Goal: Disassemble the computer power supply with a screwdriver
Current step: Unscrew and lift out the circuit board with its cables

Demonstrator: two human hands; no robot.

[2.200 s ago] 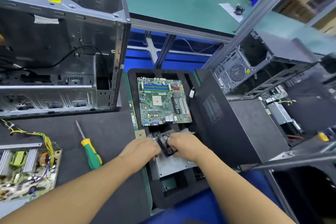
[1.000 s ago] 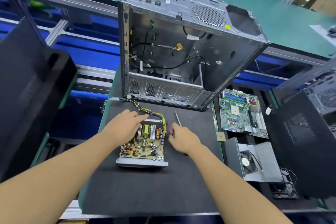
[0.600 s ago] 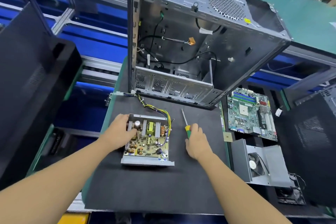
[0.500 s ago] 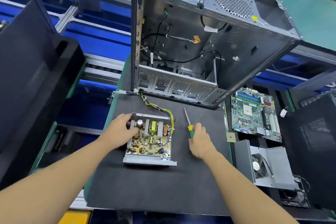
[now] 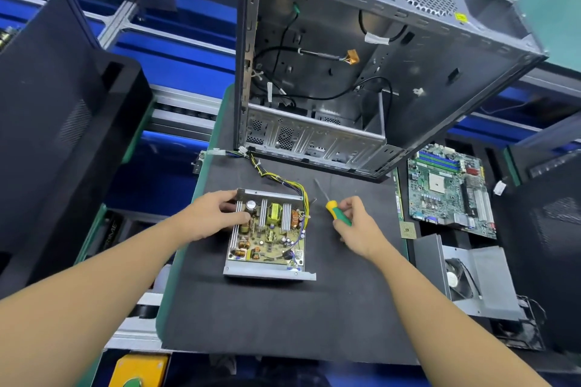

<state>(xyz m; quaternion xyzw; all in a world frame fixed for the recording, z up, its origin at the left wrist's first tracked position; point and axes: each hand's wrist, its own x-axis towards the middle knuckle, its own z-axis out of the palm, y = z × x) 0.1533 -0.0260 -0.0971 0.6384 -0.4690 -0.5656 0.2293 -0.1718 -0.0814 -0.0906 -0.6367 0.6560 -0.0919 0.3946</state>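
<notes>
Open power supply sits mid-worktop, board bare. At its nine o'clock the left hand grips the far corner. At three o'clock the right hand, flat on it a moment ago, now pinches the screwdriver up off the mat. Board screws look next. The empty case stands at twelve.

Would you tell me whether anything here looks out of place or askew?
Nothing looks damaged. The wire bundle from the power supply trails to the far left corner of the mat, its white connector at the edge, a snag risk.
</notes>
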